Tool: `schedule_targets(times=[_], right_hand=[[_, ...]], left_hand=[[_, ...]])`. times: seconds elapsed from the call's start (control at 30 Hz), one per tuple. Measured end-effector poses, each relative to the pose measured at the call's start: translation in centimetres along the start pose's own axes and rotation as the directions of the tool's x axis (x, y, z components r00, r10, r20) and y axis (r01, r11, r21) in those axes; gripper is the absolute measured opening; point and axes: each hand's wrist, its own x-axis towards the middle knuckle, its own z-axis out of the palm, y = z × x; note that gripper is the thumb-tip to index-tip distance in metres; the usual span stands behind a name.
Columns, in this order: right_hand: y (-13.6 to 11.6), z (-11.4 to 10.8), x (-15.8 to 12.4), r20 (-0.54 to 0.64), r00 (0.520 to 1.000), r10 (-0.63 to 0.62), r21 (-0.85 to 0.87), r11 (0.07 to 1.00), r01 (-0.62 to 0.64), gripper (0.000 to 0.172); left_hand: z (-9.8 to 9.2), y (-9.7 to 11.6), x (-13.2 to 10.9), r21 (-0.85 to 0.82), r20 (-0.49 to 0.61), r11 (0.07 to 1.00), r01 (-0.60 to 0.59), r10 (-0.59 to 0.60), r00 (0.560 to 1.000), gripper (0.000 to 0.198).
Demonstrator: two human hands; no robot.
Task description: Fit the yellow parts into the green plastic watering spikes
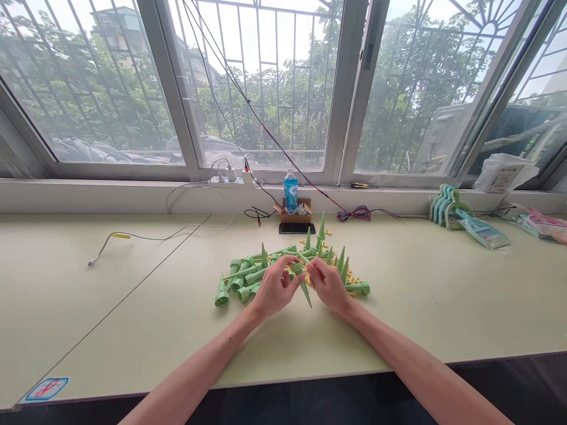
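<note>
My left hand (275, 287) is closed, thumb and fingers pinching a green plastic spike (305, 290) by its wide collar, its point slanting down toward me. My right hand (328, 284) is closed on a slim light green piece (303, 257), which pokes out past the fingertips; the rest of it is hidden. Both hands are close together over the front of a heap of green spikes (243, 273). Some of these lie flat, while others stand upright on their collars. Small yellow plastic pieces (353, 278) are scattered among them, mostly behind my right hand.
Behind the heap lie a black phone (296, 228) and a small cardboard box (303, 216) with a blue-liquid bottle (291, 192). Coiled wires (354, 213) run along the sill. Green clip-like items (447, 206) and plastic packets (487, 232) occupy the right; a white cable (146, 237) crosses the left.
</note>
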Motion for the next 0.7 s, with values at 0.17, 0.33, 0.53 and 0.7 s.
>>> schedule_targets(times=[0.17,0.33,0.53,0.7], right_hand=[[-0.29,0.11,0.00,-0.014,0.999,0.029,-0.005,1.000,-0.030,0.041],[-0.71,0.11,0.06,-0.025,0.999,0.036,-0.020,0.999,-0.037,0.044],[-0.59,0.10,0.02,-0.026,0.999,0.047,-0.020,0.999,-0.048,0.043],[-0.38,0.11,-0.01,-0.012,0.999,0.040,-0.008,0.999,-0.040,0.043]], left_hand=[[-0.01,0.08,-0.05,0.010,0.003,0.999,-0.032,0.032,0.999,0.026],[-0.01,0.28,-0.11,0.008,0.001,1.000,0.004,-0.004,1.000,0.029],[0.02,0.48,-0.03,0.006,-0.023,0.999,0.034,-0.033,0.999,0.030],[0.04,0.39,-0.07,0.014,-0.016,0.999,0.029,-0.029,0.999,0.029]])
